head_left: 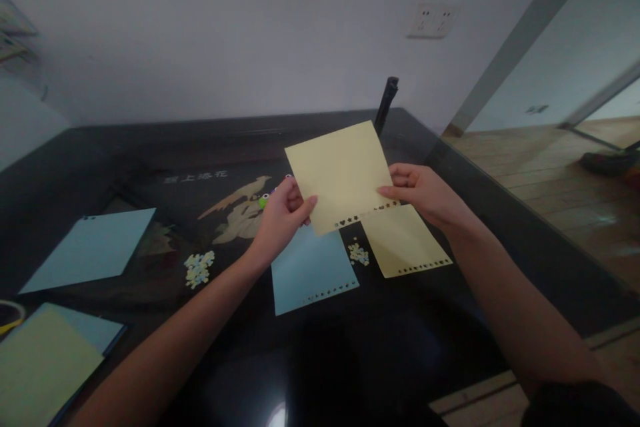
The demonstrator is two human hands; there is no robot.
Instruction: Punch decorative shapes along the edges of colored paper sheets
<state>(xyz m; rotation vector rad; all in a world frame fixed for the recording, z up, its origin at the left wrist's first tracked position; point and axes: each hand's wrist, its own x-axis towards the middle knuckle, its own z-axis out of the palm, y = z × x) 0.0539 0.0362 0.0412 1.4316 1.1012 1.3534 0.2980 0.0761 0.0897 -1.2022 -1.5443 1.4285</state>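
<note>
Between my two hands a yellow sheet of paper is held up above the table, tilted toward me. A row of small punched shapes runs along its lower edge. My left hand pinches it at the lower left, thumb in front. At the right edge my right hand grips it the same way. Below lie a blue sheet and a second yellow sheet, both with punched holes along their near edges. A small pile of paper cut-outs sits between these two sheets.
A larger pile of cut-outs lies left of centre, near another blue sheet. Yellow paper rests on blue paper at the near left. Behind my left hand a green and purple object shows partly. A black upright stands at the back.
</note>
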